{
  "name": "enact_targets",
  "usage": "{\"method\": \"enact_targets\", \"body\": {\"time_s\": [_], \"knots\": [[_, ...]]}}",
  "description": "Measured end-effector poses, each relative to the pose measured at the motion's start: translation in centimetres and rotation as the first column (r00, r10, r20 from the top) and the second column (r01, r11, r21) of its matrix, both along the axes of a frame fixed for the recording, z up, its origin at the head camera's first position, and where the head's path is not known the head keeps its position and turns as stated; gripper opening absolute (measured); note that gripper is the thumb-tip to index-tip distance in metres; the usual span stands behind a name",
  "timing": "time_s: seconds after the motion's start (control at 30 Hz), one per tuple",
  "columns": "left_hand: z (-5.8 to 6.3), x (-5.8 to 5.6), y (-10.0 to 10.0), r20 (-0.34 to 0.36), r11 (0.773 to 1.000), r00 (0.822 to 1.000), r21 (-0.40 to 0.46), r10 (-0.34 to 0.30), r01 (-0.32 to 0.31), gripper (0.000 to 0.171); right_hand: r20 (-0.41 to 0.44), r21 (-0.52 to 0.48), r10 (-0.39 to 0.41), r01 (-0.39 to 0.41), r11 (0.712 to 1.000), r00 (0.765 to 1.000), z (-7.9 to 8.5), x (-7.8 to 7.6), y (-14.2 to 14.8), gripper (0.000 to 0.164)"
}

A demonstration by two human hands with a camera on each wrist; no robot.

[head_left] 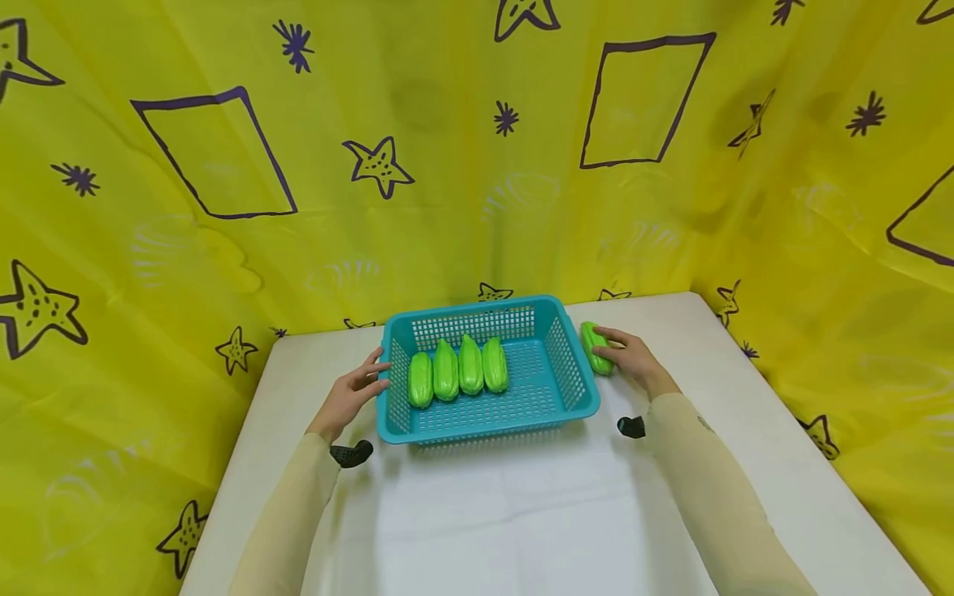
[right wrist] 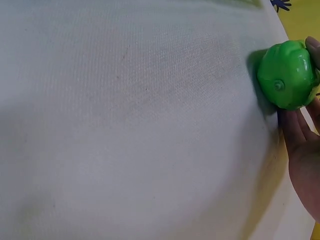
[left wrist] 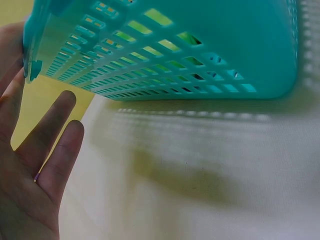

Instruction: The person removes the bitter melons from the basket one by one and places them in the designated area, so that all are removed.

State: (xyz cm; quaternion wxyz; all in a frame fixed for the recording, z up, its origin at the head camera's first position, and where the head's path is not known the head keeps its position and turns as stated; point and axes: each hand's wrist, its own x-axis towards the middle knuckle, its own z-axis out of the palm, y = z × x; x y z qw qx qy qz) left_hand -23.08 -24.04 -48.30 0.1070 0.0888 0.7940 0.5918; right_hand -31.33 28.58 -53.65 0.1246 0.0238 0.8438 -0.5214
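A teal plastic basket (head_left: 477,433) with lattice walls stands on the white table. Inside, toward its left half, lie several glossy green ridged toy vegetables (head_left: 445,372) side by side. At the basket's left rim is my left hand (head_left: 352,399), its fingers extended and spread; in the left wrist view, the hand (left wrist: 30,175) has its upper fingers at the rim and two others free of it. To the right of the basket, my right hand (head_left: 632,358) grips another green ridged toy vegetable (head_left: 596,348) between thumb and fingers. Its rounded, stem-like end (right wrist: 285,77) faces the right wrist camera.
Yellow curtains (head_left: 447,232) with drawn stars and frames hang close behind and beside the table (head_left: 507,513). The basket's back rim stands near the rear curtain. Dark wrist pieces (head_left: 350,454) show below both hands.
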Motion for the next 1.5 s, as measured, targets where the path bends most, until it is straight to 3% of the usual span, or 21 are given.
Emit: {"method": "enact_targets", "body": {"time_s": [0.43,0.67,0.83,0.97,1.2,1.5], "knots": [[-0.1,0.0,-0.2,-0.001,1.0,1.0,0.0,-0.01,0.01,0.05,0.006,-0.039,0.042,-0.042,0.998,0.999,0.0,-0.4,0.2,0.063],[-0.1,-0.1,-0.1,0.0,1.0,1.0,-0.002,-0.009,0.009,0.049,0.028,-0.047,0.013,-0.011,0.999,1.0,0.2,-0.2,0.3,0.064],[-0.1,-0.2,-0.1,-0.006,1.0,1.0,0.003,-0.012,0.012,0.049,-0.004,-0.023,0.003,-0.003,1.0,1.0,0.6,-0.2,0.6,0.064],[-0.1,-0.1,-0.1,0.002,1.0,1.0,0.004,-0.005,0.005,0.049,-0.049,-0.004,-0.056,0.056,0.998,0.997,1.2,-0.2,0.4,0.063],[0.0,-0.1,-0.2,0.007,1.0,1.0,0.013,0.0,-0.001,0.049,-0.22,0.022,-0.119,0.127,0.992,0.968,4.1,-0.5,-0.8,0.064],[0.2,0.1,-0.1,0.011,1.0,1.0,0.014,0.002,-0.003,0.049,-0.228,0.022,-0.077,0.084,0.996,0.971,8.6,-0.1,-3.5,0.061]]}}
